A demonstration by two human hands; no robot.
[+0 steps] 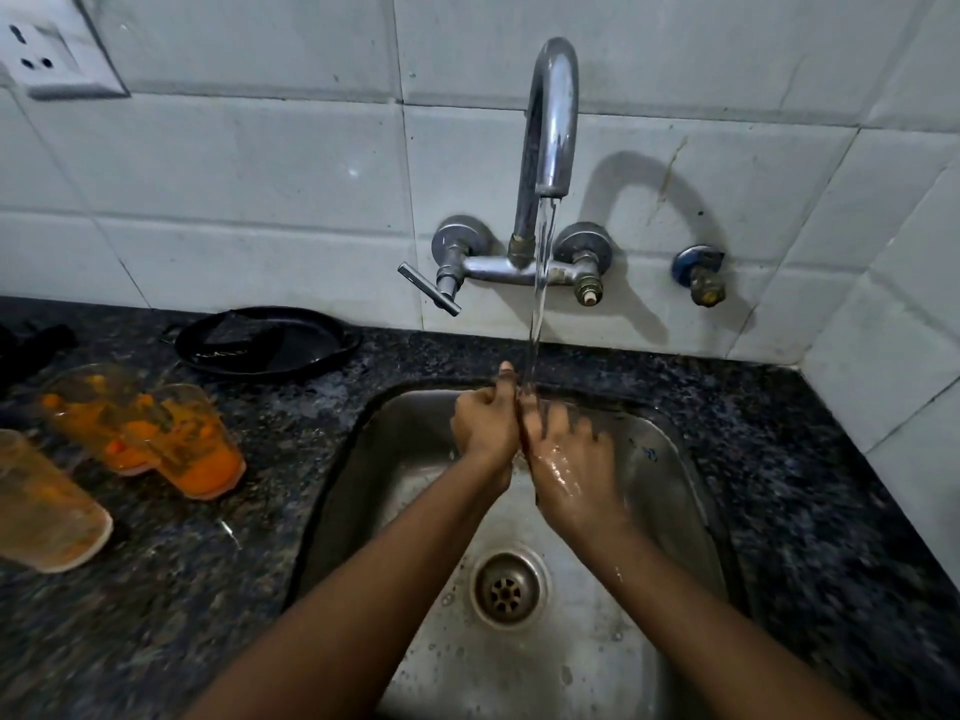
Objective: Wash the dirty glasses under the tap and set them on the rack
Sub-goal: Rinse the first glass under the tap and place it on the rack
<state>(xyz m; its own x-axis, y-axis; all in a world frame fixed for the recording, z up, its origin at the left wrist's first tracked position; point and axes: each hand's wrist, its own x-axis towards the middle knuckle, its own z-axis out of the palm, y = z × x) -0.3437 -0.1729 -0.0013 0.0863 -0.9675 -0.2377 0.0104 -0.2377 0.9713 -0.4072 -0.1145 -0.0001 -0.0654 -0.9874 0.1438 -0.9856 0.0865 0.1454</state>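
Three dirty glasses smeared with orange residue stand on the dark granite counter at the left: one at the left edge (49, 509), one further back (96, 415) and one beside it (195, 441). Both my hands are over the steel sink (670, 459), under the stream of water (537, 304) running from the chrome tap (553, 116). My left hand (485, 423) is curled with its thumb up and presses against my right hand (563, 459), which is wet with its fingers spread. Neither hand holds a glass. No rack is in view.
A black pan (265, 343) lies on the counter behind the glasses, near the wall. The tap's lever handle (428, 288) sticks out at the left. The drain (506, 589) sits in the sink's middle. A wall socket (47, 49) is at the top left.
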